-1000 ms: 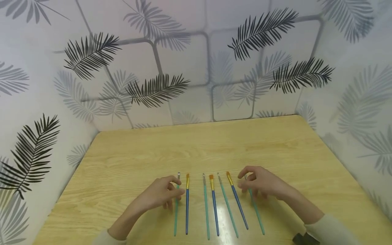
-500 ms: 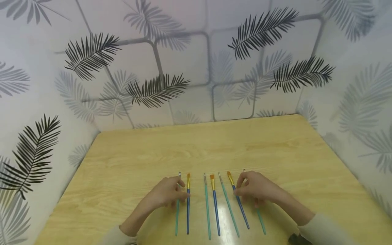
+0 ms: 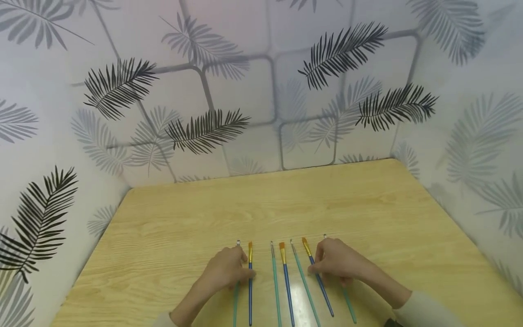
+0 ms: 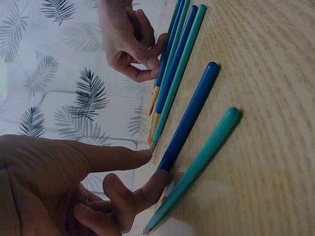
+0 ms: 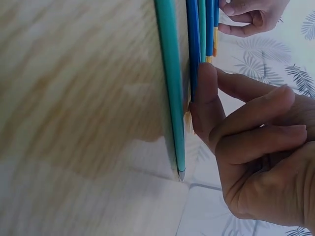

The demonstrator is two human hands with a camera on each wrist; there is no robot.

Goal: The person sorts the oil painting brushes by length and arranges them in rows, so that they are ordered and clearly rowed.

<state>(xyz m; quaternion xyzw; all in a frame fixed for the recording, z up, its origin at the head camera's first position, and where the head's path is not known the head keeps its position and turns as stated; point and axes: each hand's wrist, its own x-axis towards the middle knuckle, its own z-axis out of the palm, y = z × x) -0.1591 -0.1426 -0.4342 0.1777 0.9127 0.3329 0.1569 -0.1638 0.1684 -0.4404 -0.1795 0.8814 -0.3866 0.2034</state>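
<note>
Several paintbrushes with blue or teal handles lie spread side by side on the table. My left hand (image 3: 229, 269) is over the two leftmost. In the left wrist view its index fingertip touches the left blue paintbrush (image 4: 192, 115); its straight thumb stands on the far side, slightly apart. Beside that lies a teal paintbrush (image 4: 202, 167), partly under the hand. My right hand (image 3: 337, 261) has thumb and index at the right blue paintbrush (image 3: 324, 295); in the right wrist view the index hides the thumb tip, so I cannot tell whether they pinch it. The rightmost teal paintbrush (image 5: 170, 73) passes beneath this hand.
Between the hands lie a teal paintbrush (image 3: 275, 281), a blue one with an orange flat tip (image 3: 288, 286) and another teal one (image 3: 304, 281). The wood-grain table (image 3: 261, 204) extends back to a leaf-patterned wall covering (image 3: 253, 145), which also rises at both sides.
Both hands have lowered and moved inward, from over the outermost teal paintbrushes to the blue ones beside them. The head view has tilted up slightly. The paintbrushes keep their arrangement.
</note>
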